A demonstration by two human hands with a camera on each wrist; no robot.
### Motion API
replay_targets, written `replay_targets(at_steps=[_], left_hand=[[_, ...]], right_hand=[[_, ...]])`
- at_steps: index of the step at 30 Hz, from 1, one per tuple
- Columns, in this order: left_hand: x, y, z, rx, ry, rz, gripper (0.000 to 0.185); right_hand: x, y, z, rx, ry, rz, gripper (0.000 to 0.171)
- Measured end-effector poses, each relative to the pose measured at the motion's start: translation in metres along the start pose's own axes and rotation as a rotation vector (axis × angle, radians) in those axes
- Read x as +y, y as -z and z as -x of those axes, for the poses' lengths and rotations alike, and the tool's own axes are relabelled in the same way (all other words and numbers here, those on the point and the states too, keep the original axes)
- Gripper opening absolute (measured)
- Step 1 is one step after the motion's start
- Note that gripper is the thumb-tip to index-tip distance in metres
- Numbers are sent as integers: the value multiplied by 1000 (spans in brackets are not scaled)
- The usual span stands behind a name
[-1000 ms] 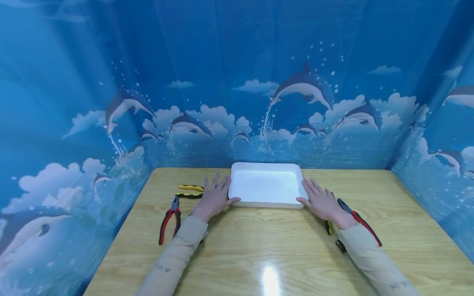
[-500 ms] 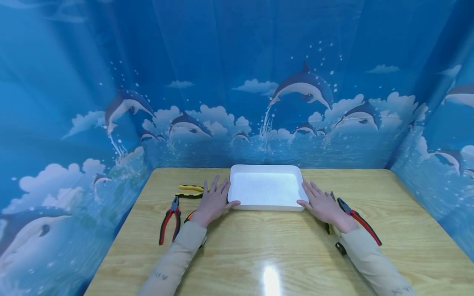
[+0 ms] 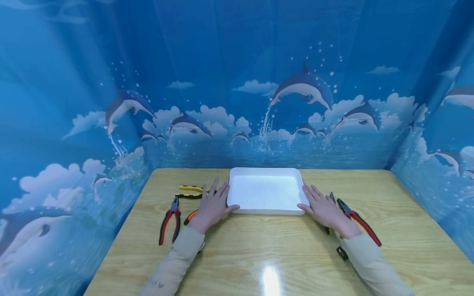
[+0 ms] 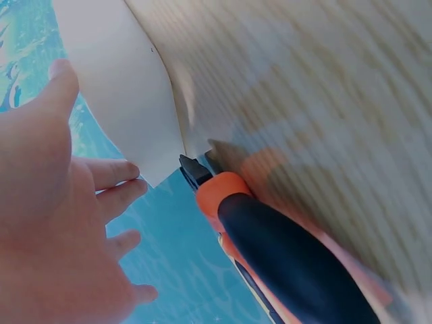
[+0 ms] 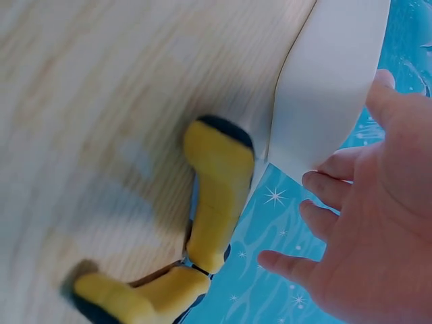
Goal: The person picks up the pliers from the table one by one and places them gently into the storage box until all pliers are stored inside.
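On the table (image 3: 259, 255), at its far left, lie red pliers (image 3: 169, 220) with the handles toward the person, and behind them yellow pliers (image 3: 190, 191) lie crosswise near the left hand's fingertips. Just right of the red pair, orange pliers (image 3: 190, 216) peek out from under the left wrist; the left wrist view shows their orange-and-dark handle (image 4: 283, 250) close up, the nose just beside the tray's corner. Next comes the left hand (image 3: 212, 206), flat on the wood with fingers straight and spread, holding nothing; its thumb lies along the tray's near left corner and its fingers run beside the tray's left wall, touching or just short of it, I cannot tell which. At the middle sits the white tray (image 3: 237, 187), a shallow rectangle toward the back of the table; the wrist views show its wall (image 4: 128, 101) (image 5: 324, 88) from either side. Right of it the right hand (image 3: 326, 210) mirrors the other: palm down, fingers straight and spread, gripping nothing, the thumb at the tray's near right corner. Under that hand lies a pair with yellow handles (image 5: 209, 202), seen plainly in the right wrist view and only as a dark sliver by the wrist in the head view. Just right of the hand, black-and-red pliers (image 3: 357, 221) lie slanting, nose toward the tray, handles toward the near right. Both sleeves (image 3: 174, 263) are beige. A blue dolphin curtain (image 3: 237, 82) walls the table on three sides.
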State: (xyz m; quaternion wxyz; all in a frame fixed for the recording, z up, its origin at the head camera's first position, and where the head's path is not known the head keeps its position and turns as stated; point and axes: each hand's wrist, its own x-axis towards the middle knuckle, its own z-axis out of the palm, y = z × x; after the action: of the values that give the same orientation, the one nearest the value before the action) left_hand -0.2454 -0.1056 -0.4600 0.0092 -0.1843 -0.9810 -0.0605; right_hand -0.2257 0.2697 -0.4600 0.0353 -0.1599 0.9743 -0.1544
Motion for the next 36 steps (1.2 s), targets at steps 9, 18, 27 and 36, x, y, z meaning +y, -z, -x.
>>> replay_targets(at_steps=[9, 18, 27, 36], left_hand=[[4, 2, 9, 20, -1, 13, 84], [4, 1, 14, 36, -32, 3, 84], [6, 0, 20, 24, -25, 34, 84], [8, 1, 28, 27, -23, 42, 84]], right_hand=[[-3, 0, 7, 17, 8, 20, 80], [-6, 0, 14, 17, 6, 22, 80], [-10, -1, 20, 27, 12, 15, 79], [-12, -2, 25, 24, 14, 17, 80]])
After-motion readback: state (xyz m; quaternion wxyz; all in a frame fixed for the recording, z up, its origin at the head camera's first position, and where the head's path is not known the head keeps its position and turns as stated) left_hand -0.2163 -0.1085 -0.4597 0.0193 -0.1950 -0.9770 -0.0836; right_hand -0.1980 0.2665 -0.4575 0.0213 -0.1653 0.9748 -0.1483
